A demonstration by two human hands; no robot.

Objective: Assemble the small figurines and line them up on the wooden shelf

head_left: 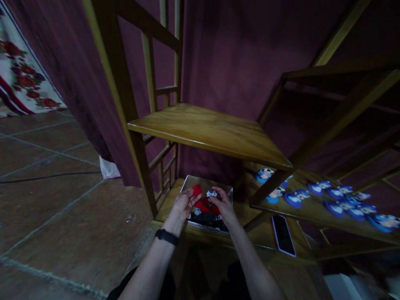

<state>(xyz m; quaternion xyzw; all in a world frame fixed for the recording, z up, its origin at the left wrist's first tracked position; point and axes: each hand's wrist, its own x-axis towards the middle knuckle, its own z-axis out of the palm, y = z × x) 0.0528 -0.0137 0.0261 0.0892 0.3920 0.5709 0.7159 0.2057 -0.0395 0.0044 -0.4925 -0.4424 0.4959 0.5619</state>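
1. Apparently, the left hand [182, 203] pinches a red piece [196, 190] at its fingertips, over the far left part of the open box [208, 184].
2. The right hand [224, 203] reaches over the box's right edge, fingers curved; a small white-and-purple figure [213, 193] sits between thumb and forefinger, though I cannot tell whether they grip it.
3. The figure lies just right of the red piece, a narrow gap between them, so the right hand is nearer it. The red piece looks roundish, with no clear long axis; the figure's is too small to read.
4. The box stands at the lower shelf's [167, 208] front edge, near its left end.
5. The hands hide parts of both side edges; dark contents [203, 218] along the near edge blur into shadow.
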